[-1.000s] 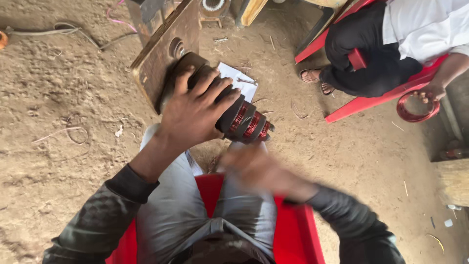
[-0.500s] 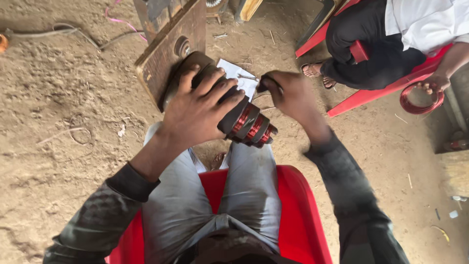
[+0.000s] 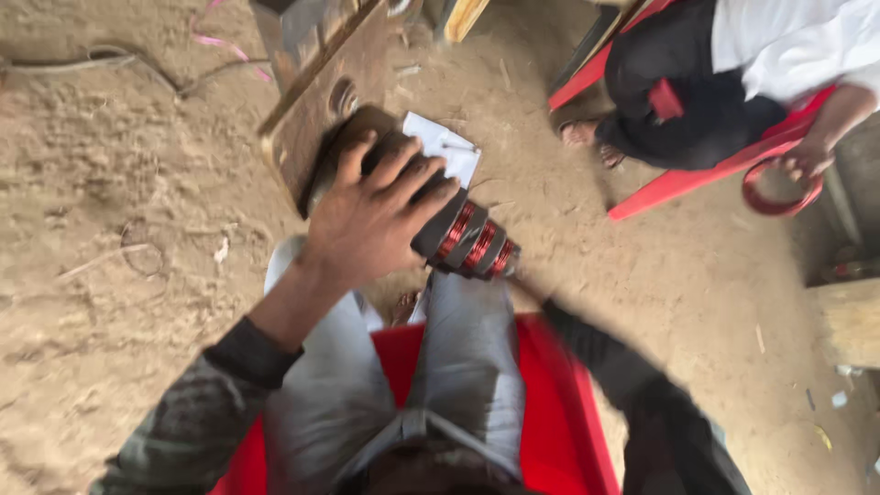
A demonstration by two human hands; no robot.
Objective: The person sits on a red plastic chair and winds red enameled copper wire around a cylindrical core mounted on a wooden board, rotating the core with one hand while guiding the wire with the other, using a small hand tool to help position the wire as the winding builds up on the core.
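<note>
Head view shows the left hand spread over a dark motor core with red copper coils, its grip pressing the core down on the knees against a wooden block. Only a blurred right sleeve shows, so I cannot tell that hand's grip. With one palm holding, the round core could roll off onto the dirt floor. A white paper lies just beyond; another person on a red chair sits near, holding a red ring.
</note>
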